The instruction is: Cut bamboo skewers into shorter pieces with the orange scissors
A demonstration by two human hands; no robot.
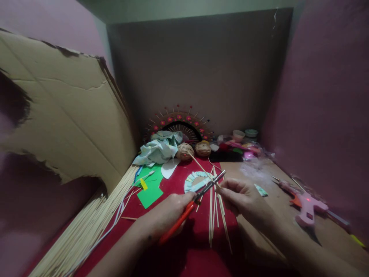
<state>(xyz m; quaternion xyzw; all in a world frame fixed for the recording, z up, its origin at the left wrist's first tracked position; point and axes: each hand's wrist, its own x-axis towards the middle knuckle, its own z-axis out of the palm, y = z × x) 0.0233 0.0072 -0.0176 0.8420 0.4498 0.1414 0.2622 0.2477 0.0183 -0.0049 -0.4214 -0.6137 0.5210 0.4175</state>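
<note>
My left hand [165, 215] grips orange-handled scissors [198, 196], whose dark blades point up and to the right. My right hand [240, 196] pinches a thin wooden stick [198, 163] that runs up-left toward the twine balls. The scissor blades cross that stick close to my right fingertips. Several cut sticks [215, 213] lie on the red cloth [198, 246] below both hands. A pale blue paper-wrapped ring [194, 181] lies just beyond the blades.
A bundle of long sticks [86, 231] lies at left under a torn cardboard sheet [63, 111]. A pink glue gun [307, 206] rests at right. Two twine balls [184, 151], crumpled cloth [158, 148], green paper [150, 192] and a beaded fan ornament [180, 123] sit behind.
</note>
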